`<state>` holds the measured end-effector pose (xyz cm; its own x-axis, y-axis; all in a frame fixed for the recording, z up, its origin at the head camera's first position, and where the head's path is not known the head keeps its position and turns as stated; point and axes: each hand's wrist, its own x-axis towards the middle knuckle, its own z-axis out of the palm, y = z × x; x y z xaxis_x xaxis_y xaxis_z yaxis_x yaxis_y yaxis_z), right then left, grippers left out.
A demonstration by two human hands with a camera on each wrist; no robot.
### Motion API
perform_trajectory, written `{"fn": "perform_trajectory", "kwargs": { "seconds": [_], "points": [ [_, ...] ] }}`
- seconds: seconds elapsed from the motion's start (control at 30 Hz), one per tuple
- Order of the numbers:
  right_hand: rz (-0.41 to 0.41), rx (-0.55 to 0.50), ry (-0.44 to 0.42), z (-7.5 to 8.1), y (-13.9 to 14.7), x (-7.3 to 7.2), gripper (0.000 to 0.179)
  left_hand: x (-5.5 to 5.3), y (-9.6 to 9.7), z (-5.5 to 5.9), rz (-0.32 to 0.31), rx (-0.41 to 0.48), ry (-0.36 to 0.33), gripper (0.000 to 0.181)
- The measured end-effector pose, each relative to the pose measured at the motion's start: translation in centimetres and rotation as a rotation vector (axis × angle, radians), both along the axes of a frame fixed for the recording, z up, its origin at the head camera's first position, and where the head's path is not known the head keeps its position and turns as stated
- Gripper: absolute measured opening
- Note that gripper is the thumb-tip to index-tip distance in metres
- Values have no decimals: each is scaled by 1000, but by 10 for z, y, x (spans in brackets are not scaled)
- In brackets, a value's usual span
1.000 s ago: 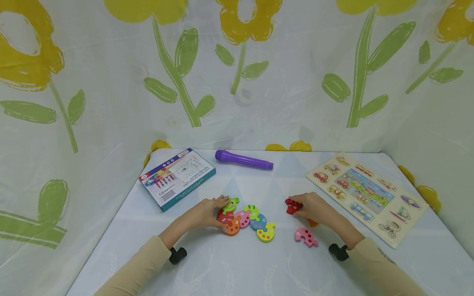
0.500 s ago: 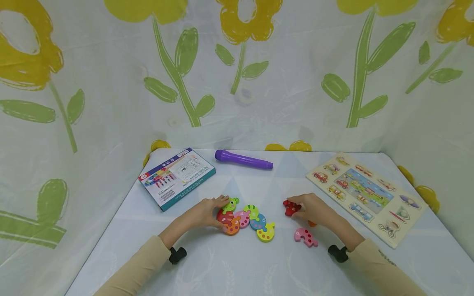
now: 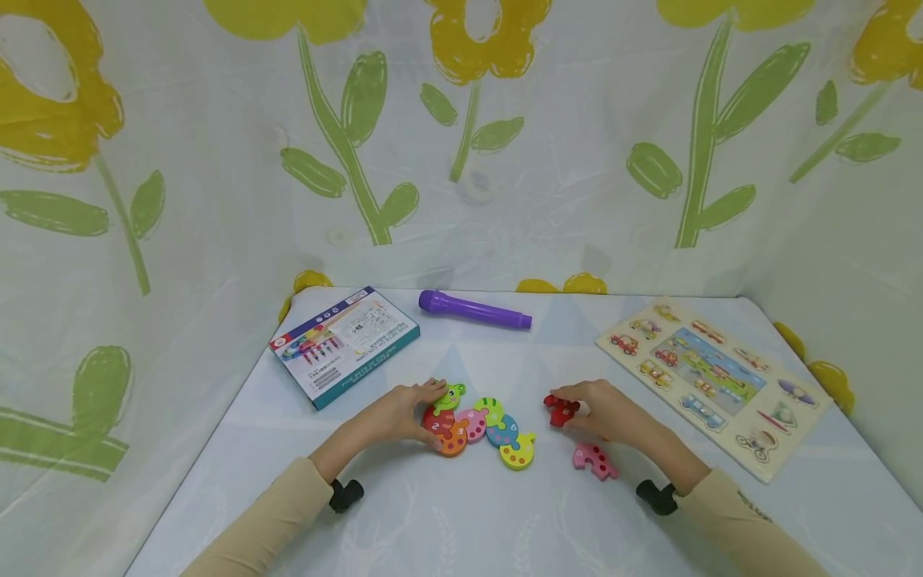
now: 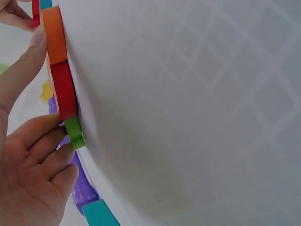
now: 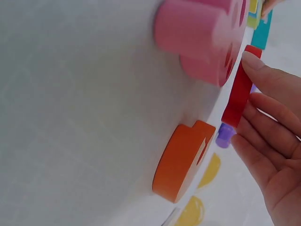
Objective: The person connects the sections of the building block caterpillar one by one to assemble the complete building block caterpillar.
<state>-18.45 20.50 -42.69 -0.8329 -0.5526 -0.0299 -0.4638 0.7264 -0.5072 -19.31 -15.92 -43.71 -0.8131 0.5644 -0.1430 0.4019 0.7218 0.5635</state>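
Note:
A joined caterpillar puzzle (image 3: 475,425) of colourful numbered pieces lies on the table, its green head at the left end. My left hand (image 3: 399,414) holds that end: the thumb is against the orange piece (image 4: 55,35), and fingers touch the green head (image 4: 74,132). To the right, my right hand (image 3: 613,410) pinches a red puzzle piece (image 3: 561,410) between thumb and fingers; in the right wrist view the red piece (image 5: 241,89) appears raised off the table. A loose pink piece (image 3: 594,461) lies just in front of that hand. Beneath it, an orange piece (image 5: 178,160) is mostly hidden in the head view.
At the back left lies a flat box (image 3: 344,346) with a teal edge. A purple toy microphone (image 3: 475,310) rests near the back edge. On the right is a wooden vehicle puzzle board (image 3: 714,385). Flower-printed fabric (image 3: 562,176) walls in the table.
My right hand has moved slightly left with the red piece, towards the caterpillar puzzle, and the piece has turned a little. My left hand has stayed in place.

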Motion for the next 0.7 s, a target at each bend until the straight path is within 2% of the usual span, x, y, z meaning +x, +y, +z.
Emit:
{"fn": "perform_trajectory", "kwargs": {
  "seconds": [0.17,0.4,0.7],
  "points": [
    [45,2,23,1,-4,4,47,1,0,2,-4,10,0,86],
    [130,-3,4,4,-8,5,47,1,0,2,-3,16,-7,87],
    [152,11,-10,7,-14,8,48,0,0,1,1,2,-7,86]
  ]
}}
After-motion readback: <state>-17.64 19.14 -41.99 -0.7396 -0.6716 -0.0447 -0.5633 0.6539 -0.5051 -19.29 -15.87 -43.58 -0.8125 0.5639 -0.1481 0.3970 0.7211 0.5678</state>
